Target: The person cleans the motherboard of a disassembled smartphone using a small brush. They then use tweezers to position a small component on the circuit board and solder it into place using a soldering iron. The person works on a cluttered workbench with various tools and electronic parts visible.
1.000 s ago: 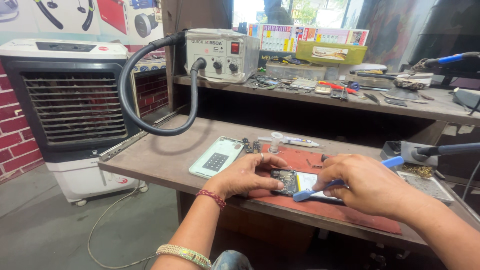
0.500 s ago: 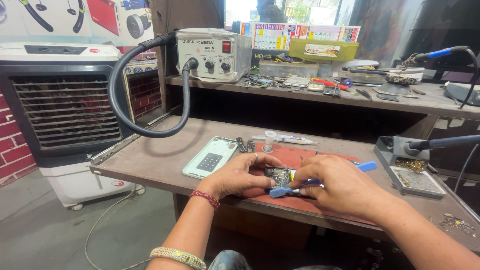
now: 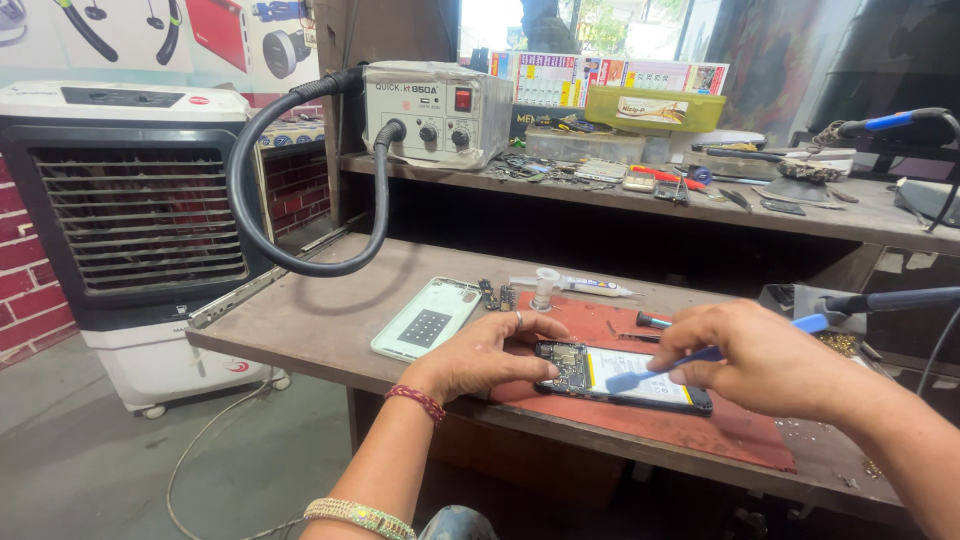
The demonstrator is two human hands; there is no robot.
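Dark red mat [image 3: 700, 425] on a brown wooden bench [image 3: 330, 315], pale green phone cover [image 3: 428, 318] with a dark dotted square, blue tool [image 3: 668, 366], black-edged open phone [image 3: 622, 377] with white battery, grey box [image 3: 425, 112] with red switch, black hose [image 3: 250, 200], red brick wall [image 3: 25, 290], yellow-green tray [image 3: 655, 108]

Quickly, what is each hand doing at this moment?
Left hand: open, fingers pressing on the opened phone to steady it.
Right hand: closed on a blue tool, tip on the phone.
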